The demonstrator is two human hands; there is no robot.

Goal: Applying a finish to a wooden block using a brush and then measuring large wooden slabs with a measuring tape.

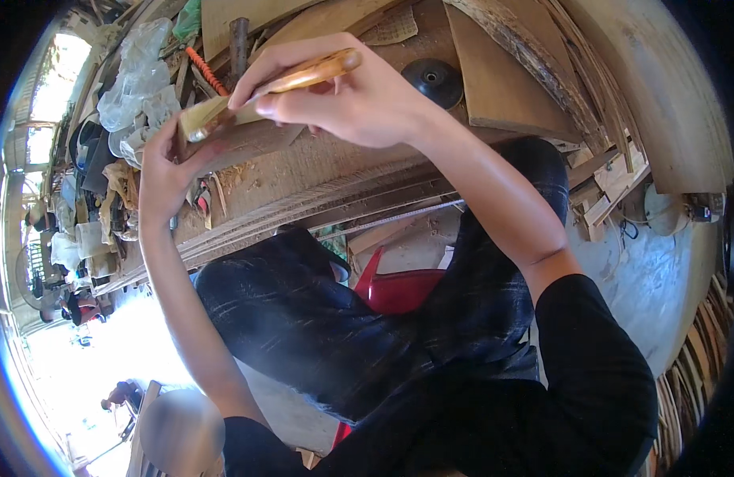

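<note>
One broad, brown wooden table lies beneath a flat, brown wooden piece, apparently gripped near its left end by the left hand. The right hand is closed around a slim, honey-brown, wooden-handled tool; a loosened grip could jab the nearby left hand.

Both hands curled, close together
</note>
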